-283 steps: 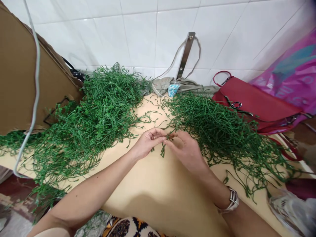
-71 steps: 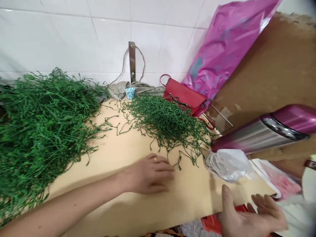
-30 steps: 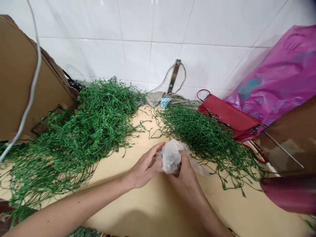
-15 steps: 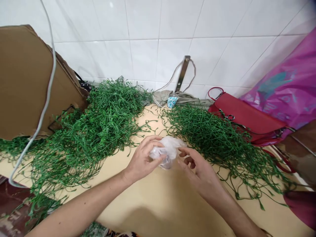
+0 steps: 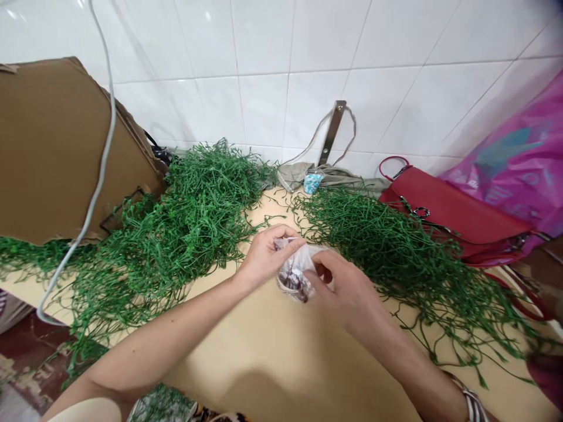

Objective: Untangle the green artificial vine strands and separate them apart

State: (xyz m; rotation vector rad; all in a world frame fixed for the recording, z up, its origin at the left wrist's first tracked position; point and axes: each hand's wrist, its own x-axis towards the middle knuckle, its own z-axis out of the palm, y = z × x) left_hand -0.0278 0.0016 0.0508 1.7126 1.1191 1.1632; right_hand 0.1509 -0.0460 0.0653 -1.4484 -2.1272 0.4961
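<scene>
Above the table's middle hangs a small clear plastic bag with dark brown and whitish contents that I cannot make out. My left hand grips its upper left part between thumb and fingers. My right hand is closed on the bag's right side, thumb and bent fingers pinching the film. Green artificial stems lie in two heaps on the table, a left heap and a right heap, both close to my hands.
A cardboard box stands at left with a white cable in front. A small blue-patterned cup sits near the tiled wall. At right are a red handbag and a pink plastic bag. The table is pale yellow.
My right hand has moved in and taken hold of the plastic bag. The bag has turned and its dark contents now show. My left hand has shifted its grip upward. The view has shifted slightly.
</scene>
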